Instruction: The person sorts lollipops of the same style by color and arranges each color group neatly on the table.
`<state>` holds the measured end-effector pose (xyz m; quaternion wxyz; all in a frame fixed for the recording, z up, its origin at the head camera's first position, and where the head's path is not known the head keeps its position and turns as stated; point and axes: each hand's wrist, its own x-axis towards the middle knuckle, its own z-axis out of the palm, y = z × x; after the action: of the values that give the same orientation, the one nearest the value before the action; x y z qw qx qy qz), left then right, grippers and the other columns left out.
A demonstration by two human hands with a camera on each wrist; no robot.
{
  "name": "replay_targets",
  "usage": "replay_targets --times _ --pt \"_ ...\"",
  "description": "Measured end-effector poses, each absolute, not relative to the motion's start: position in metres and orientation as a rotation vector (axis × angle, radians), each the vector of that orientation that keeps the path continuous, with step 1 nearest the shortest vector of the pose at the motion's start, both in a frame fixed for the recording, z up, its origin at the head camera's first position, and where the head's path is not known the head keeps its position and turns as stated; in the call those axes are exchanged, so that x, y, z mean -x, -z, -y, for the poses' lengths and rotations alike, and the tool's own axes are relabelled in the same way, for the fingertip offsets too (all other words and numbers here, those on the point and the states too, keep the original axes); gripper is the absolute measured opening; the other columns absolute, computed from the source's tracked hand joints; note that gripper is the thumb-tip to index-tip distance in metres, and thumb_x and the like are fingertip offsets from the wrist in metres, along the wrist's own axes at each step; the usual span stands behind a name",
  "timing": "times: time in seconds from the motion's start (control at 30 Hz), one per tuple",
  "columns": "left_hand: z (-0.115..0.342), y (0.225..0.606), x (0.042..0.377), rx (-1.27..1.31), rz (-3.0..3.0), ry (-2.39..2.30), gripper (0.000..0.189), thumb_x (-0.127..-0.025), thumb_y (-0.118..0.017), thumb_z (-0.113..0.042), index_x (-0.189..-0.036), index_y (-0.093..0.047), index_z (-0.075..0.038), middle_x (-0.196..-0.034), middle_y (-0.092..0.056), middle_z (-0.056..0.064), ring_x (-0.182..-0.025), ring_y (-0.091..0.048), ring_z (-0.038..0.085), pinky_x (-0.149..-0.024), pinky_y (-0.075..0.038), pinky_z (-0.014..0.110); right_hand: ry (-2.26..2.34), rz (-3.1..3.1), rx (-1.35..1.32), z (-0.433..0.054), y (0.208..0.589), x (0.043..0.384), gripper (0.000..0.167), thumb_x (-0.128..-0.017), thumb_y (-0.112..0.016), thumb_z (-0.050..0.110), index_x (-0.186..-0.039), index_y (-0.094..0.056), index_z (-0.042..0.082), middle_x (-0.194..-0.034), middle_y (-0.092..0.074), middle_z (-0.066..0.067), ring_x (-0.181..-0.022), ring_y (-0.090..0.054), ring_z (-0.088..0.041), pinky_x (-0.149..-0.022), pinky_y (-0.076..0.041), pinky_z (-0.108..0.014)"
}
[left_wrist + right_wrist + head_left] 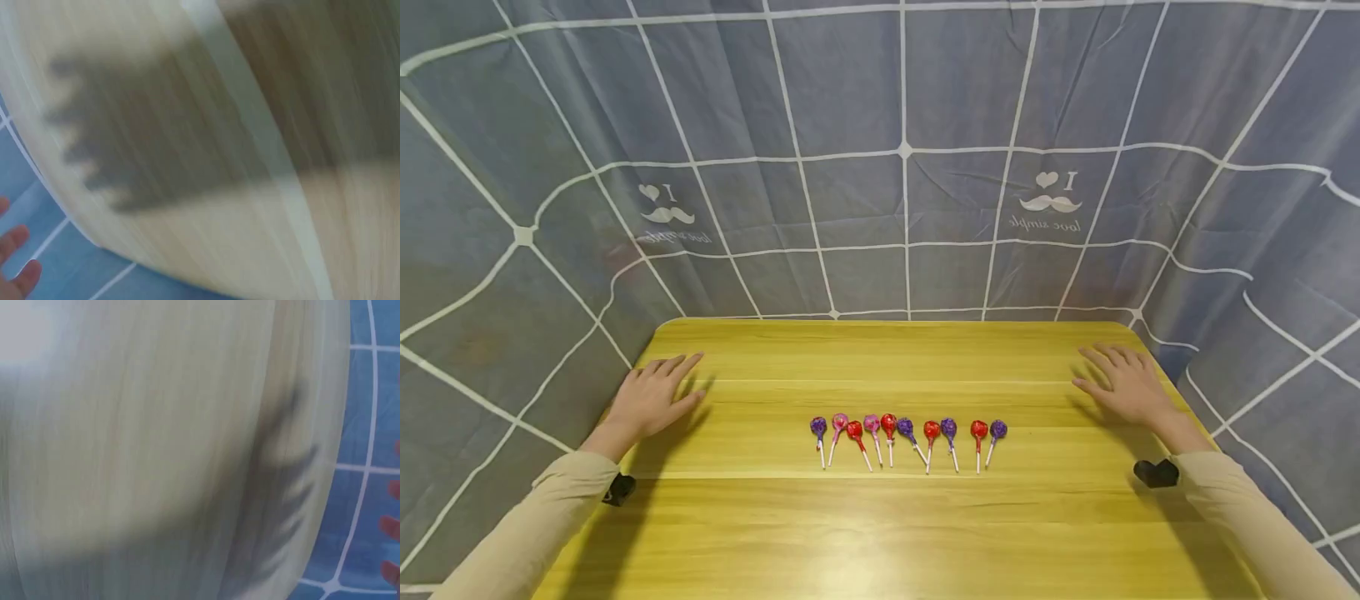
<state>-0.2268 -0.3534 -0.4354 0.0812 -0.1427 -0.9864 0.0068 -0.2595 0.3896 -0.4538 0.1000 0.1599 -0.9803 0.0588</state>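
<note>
Held the left hand (651,398) spread above the left edge of the table (880,350), near its far left corner, and the right hand (1123,387) likewise spread near the far right corner. Saw ten purple, red and pink lollipops (906,427) lined up midway between side edges, with open room toward each hand and the far edge.

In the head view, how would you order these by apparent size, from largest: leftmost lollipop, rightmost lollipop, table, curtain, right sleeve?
1. Curtain
2. Table
3. Right sleeve
4. Leftmost lollipop and rightmost lollipop: too alike to rank.
</note>
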Motion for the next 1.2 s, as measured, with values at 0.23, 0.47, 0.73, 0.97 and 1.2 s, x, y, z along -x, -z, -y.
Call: replay_targets --times 0.23,0.47,0.73,0.97,1.2 --pt "0.33 0.435 0.226 0.169 2.8 0.244 0.047 -0.094 -0.056 -0.032 -0.134 -0.051 -0.007 -0.12 -0.061 0.028 -0.106 -0.055 0.047 -0.081 -0.047 0.059 -0.249 2.851 -0.45 -0.373 0.45 0.254 0.048 -0.093 -0.059 0.04 -0.128 -0.059 0.008 -0.133 -0.052 -0.024 -0.121 -0.042 -0.049 -0.094 -0.03 -0.067" --pt "0.298 0.439 0.223 0.044 2.751 0.591 0.043 -0.094 -0.058 -0.027 -0.13 -0.056 -0.005 -0.117 -0.065 0.025 -0.095 -0.06 0.046 -0.044 -0.04 0.033 -0.333 2.766 -0.439 -0.355 0.455 0.247 0.037 -0.089 -0.065 0.027 -0.121 -0.062 0.008 -0.121 -0.061 -0.023 -0.109 -0.051 -0.047 -0.084 -0.039 -0.063" --pt "0.268 0.445 0.208 0.007 2.798 0.894 0.044 -0.096 -0.057 -0.027 -0.132 -0.054 -0.003 -0.121 -0.063 0.025 -0.108 -0.059 0.043 -0.078 -0.05 0.052 -0.529 2.712 -0.421 -0.332 0.458 0.238 0.036 -0.087 -0.067 0.017 -0.12 -0.063 0.004 -0.116 -0.064 -0.025 -0.101 -0.057 -0.042 -0.083 -0.044 -0.058" --pt "0.245 0.456 0.199 0.067 2.769 1.038 0.041 -0.095 -0.059 -0.025 -0.13 -0.056 -0.003 -0.119 -0.065 0.024 -0.106 -0.06 0.04 -0.083 -0.05 0.052 -0.669 2.775 -0.388 -0.314 0.46 0.229 0.037 -0.092 -0.062 0.018 -0.125 -0.059 0.001 -0.116 -0.065 -0.024 -0.098 -0.06 -0.039 -0.078 -0.049 -0.055" --pt "0.226 0.464 0.197 0.12 2.746 1.147 0.04 -0.094 -0.062 -0.023 -0.128 -0.058 -0.004 -0.117 -0.066 0.021 -0.104 -0.062 0.037 -0.085 -0.05 0.05 -0.774 2.772 -0.396 -0.301 0.464 0.225 0.038 -0.092 -0.063 0.018 -0.126 -0.059 0.001 -0.112 -0.067 -0.023 -0.096 -0.063 -0.04 -0.08 -0.05 -0.054"
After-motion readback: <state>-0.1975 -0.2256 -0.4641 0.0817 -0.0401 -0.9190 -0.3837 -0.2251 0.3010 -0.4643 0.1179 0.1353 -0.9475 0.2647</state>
